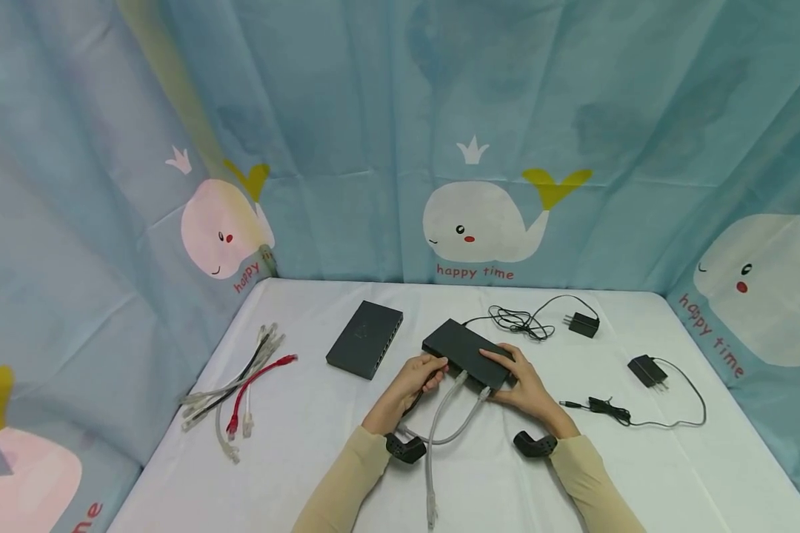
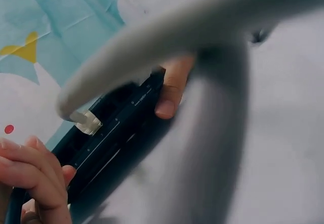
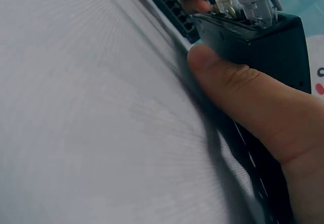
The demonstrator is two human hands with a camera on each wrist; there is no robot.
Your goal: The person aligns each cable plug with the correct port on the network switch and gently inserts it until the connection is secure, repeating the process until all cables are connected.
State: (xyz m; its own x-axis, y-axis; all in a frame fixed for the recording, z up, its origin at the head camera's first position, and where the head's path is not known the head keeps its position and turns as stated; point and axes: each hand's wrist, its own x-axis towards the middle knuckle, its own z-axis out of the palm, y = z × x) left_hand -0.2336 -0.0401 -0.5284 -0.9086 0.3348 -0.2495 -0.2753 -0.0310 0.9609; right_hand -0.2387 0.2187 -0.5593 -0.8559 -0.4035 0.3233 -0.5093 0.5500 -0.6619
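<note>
The network switch (image 1: 463,342) is clamped between thumb and fingers of the right hand (image 1: 528,389). Beside it, left hand (image 1: 413,379) fingers pinch a black cable (image 2: 15,206). Switch likely light, rigid: grip short ends, clear of the Ethernet plugs (image 3: 259,12).

A makeshift work booth is being shown: a white-covered table (image 1: 713,481) is being enclosed on three sides by blue whale-printed curtains (image 1: 347,96), and its surface is being occupied by black network boxes (image 1: 463,344), cables (image 1: 430,466) and power adapters (image 1: 583,325); the wider room, home or office, is being hidden.
</note>
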